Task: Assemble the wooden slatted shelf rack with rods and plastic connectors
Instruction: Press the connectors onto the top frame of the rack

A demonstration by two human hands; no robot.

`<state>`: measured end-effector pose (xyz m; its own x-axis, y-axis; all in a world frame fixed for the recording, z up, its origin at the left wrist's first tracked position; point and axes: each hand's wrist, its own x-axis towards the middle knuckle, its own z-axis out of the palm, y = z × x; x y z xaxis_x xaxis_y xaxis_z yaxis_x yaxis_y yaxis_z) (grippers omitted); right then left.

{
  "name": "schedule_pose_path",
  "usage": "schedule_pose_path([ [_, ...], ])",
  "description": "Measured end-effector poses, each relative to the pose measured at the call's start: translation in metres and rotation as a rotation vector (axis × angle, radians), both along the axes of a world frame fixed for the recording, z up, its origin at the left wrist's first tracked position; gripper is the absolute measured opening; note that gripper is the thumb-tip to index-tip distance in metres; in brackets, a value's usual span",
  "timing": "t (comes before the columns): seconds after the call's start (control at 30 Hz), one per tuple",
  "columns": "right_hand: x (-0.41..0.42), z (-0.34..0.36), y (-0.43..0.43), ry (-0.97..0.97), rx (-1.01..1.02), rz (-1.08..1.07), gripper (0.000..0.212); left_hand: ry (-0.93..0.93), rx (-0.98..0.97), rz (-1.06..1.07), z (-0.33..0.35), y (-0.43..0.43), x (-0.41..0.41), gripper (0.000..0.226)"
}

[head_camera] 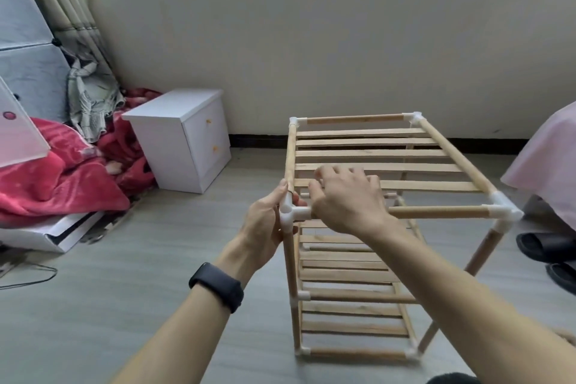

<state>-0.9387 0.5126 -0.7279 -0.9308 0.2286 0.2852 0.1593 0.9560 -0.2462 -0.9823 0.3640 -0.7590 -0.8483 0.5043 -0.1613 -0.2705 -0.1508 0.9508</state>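
The wooden slatted shelf rack (374, 153) stands upright on the floor in the middle of the view, with slatted tiers at the top, middle and bottom. White plastic connectors join its rods at the corners. My left hand (268, 221) grips the near left top corner connector (288, 214), thumb against the side rod. My right hand (346, 196) lies over the front top rod (436, 212) just right of that connector, fingers curled around it and reaching onto the nearest slat. The rod's left end is hidden under that hand.
A white bedside cabinet (184, 137) stands to the left of the rack. Red blankets (56, 178) and cloth lie at far left beside a grey plastic wardrobe (28, 40). Black slippers (548, 246) and a pink cover (551, 165) are at right. A wall runs behind.
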Motion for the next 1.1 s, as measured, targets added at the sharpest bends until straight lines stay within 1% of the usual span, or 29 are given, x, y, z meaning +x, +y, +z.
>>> schedule_pose_path([
  [0.07,-0.005,0.004,0.001,-0.092,0.000,0.027,0.036,-0.025,0.021,0.053,0.003,0.004,0.004,0.039],
  [0.13,-0.005,0.006,0.000,-0.101,0.022,0.041,0.037,-0.021,0.017,0.090,0.005,0.009,0.006,0.039],
  [0.27,-0.005,0.010,-0.004,-0.131,0.029,0.062,0.040,0.056,-0.115,0.144,0.009,0.017,0.010,0.049],
  [0.37,-0.008,0.011,-0.003,-0.152,-0.011,0.083,0.034,0.038,-0.098,0.121,0.008,0.015,0.009,0.050],
  [0.5,-0.013,0.009,-0.003,-0.149,-0.011,0.091,0.032,-0.029,-0.040,0.093,0.008,0.013,0.004,0.042],
  [0.6,-0.013,0.006,0.000,-0.136,-0.001,0.104,0.037,-0.082,0.004,0.052,0.010,0.010,0.002,0.037],
  [0.67,-0.008,0.002,0.005,-0.080,-0.005,0.128,0.043,-0.105,-0.007,0.019,0.010,0.014,0.002,0.034],
  [0.7,-0.005,0.002,0.009,-0.062,-0.011,0.144,0.047,-0.102,-0.018,0.025,0.010,0.017,0.002,0.033],
  [0.77,0.000,0.006,0.019,-0.065,-0.022,0.194,0.063,-0.047,-0.065,0.037,0.009,0.025,0.004,0.035],
  [0.8,0.002,0.010,0.027,-0.077,-0.023,0.224,0.069,0.009,-0.128,0.025,0.010,0.028,0.006,0.038],
  [0.83,0.004,0.013,0.035,-0.093,-0.015,0.253,0.068,0.095,-0.226,0.007,0.009,0.030,0.007,0.042],
  [0.87,0.007,0.015,0.045,-0.103,-0.006,0.276,0.065,0.211,-0.341,0.003,0.007,0.030,0.009,0.046],
  [0.9,0.011,0.017,0.054,-0.104,0.000,0.298,0.062,0.358,-0.452,0.044,0.004,0.029,0.009,0.047],
  [0.93,0.015,0.018,0.062,-0.093,0.003,0.318,0.059,0.545,-0.539,0.142,0.001,0.026,0.008,0.044],
  [0.97,0.019,0.018,0.068,-0.077,0.001,0.335,0.057,0.783,-0.593,0.244,0.000,0.023,0.007,0.041],
  [1.0,0.023,0.018,0.072,-0.063,-0.009,0.350,0.056,1.044,-0.628,0.280,0.002,0.021,0.007,0.038],
  [1.03,0.027,0.017,0.074,-0.050,-0.024,0.366,0.054,1.281,-0.655,0.230,0.005,0.021,0.006,0.038],
  [1.07,0.030,0.015,0.077,-0.032,-0.035,0.378,0.054,1.472,-0.694,0.107,0.009,0.021,0.004,0.040],
  [1.1,0.034,0.012,0.080,-0.004,-0.042,0.377,0.055,1.595,-0.747,-0.043,0.013,0.022,0.002,0.043],
])
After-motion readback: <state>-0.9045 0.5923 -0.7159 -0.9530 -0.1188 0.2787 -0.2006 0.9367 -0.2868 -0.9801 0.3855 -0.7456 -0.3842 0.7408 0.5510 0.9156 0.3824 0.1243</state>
